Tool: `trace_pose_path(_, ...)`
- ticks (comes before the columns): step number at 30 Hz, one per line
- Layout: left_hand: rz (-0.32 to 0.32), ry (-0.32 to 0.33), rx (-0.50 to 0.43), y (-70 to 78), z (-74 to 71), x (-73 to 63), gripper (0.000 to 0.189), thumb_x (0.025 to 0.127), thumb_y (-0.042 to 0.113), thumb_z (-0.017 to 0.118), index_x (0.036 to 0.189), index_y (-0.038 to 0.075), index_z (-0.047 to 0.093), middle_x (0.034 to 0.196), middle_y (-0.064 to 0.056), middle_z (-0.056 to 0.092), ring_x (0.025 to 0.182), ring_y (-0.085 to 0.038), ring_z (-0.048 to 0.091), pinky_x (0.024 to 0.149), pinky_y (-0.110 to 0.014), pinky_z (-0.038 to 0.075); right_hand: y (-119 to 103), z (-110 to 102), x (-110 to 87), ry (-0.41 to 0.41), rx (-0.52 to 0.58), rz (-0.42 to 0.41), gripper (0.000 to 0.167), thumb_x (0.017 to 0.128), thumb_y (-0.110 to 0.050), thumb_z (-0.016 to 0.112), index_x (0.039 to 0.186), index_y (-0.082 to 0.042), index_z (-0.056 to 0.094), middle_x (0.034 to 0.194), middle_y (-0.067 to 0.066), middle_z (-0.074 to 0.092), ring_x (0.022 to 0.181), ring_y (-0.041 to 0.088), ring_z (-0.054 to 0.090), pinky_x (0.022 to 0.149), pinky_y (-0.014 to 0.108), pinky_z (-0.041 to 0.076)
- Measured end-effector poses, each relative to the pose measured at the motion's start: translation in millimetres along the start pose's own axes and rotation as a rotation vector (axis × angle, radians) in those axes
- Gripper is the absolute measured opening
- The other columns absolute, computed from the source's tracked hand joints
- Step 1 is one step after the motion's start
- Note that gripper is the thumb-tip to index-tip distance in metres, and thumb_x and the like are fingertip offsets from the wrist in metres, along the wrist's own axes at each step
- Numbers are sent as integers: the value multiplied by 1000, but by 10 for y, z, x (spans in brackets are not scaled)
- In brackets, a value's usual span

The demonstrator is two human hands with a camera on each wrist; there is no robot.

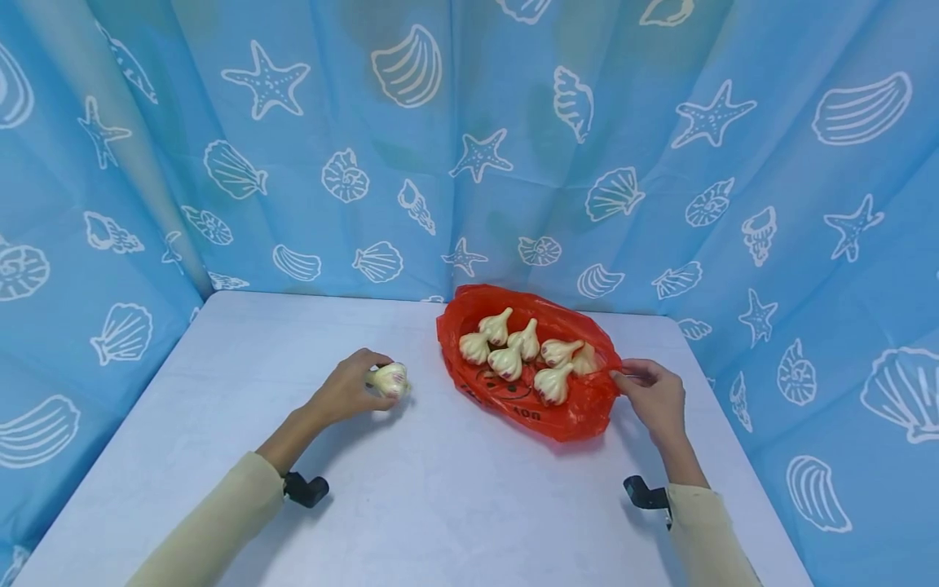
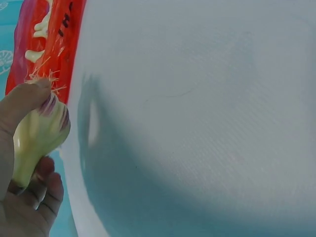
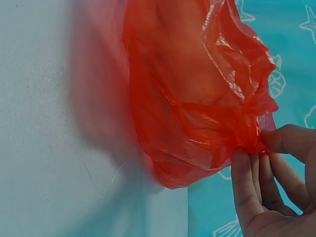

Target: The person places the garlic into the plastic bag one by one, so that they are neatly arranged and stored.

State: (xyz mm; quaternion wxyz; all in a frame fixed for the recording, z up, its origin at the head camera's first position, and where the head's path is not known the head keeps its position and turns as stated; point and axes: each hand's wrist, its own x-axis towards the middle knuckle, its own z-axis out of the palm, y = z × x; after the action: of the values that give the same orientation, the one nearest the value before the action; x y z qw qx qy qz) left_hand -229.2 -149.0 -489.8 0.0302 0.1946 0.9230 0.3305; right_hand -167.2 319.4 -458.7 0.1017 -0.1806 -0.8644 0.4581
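Note:
My left hand (image 1: 358, 390) grips a garlic bulb (image 1: 390, 381) over the table, to the left of a red plastic bag (image 1: 530, 414). In the left wrist view that garlic bulb (image 2: 45, 127) shows purple streaks and stringy roots, with the thumb at its root end and fingers near the stem. Several more pale garlic bulbs (image 1: 506, 363) lie inside the bag, whose mouth is spread wide. At the bag's right end my right hand (image 1: 658, 397) pinches the rim. The right wrist view shows the gathered red plastic (image 3: 197, 128) between thumb and fingers.
A white-covered table (image 1: 455, 505) lies under everything. Behind it and along both sides hangs a blue curtain (image 1: 469, 106) with white shells and starfish. Each wrist wears a black camera mount (image 1: 306, 490). Dark print marks the bag's inside.

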Motion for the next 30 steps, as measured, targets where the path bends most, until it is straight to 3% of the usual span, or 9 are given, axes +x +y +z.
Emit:
trace_pose_path(9, -24, 15, -46, 20, 21, 69, 64, 72, 28, 87, 125, 9, 56, 121, -8, 56, 101, -23, 55, 86, -40, 54, 33, -2, 14, 22, -6, -16, 38, 92, -32, 67, 123, -10, 64, 117, 10, 64, 100, 22, 64, 89, 31, 52)
trace_pose_path(15, -72, 5, -71, 68, 41, 120, 61, 70, 27, 88, 119, 13, 53, 114, -5, 61, 96, -22, 55, 85, -39, 54, 49, -9, 17, 15, -10, -16, 37, 93, -32, 67, 123, -10, 64, 117, 10, 65, 100, 23, 63, 89, 32, 52)
trace_pose_path(22, -65, -11, -63, 70, 76, 118, 61, 71, 26, 87, 121, 12, 57, 119, -5, 59, 104, -22, 53, 92, -43, 51, 60, 7, 1, 11, -11, -15, 38, 93, -33, 66, 123, -10, 64, 116, 10, 65, 100, 24, 63, 89, 34, 52)
trace_pose_path(30, -34, -30, -116, 69, 114, 135, 63, 74, 17, 85, 126, 10, 52, 124, -8, 59, 102, -21, 59, 81, -34, 56, 92, 12, 15, 6, -15, -17, 35, 93, -32, 66, 122, -11, 64, 116, 8, 65, 98, 22, 63, 87, 30, 53)
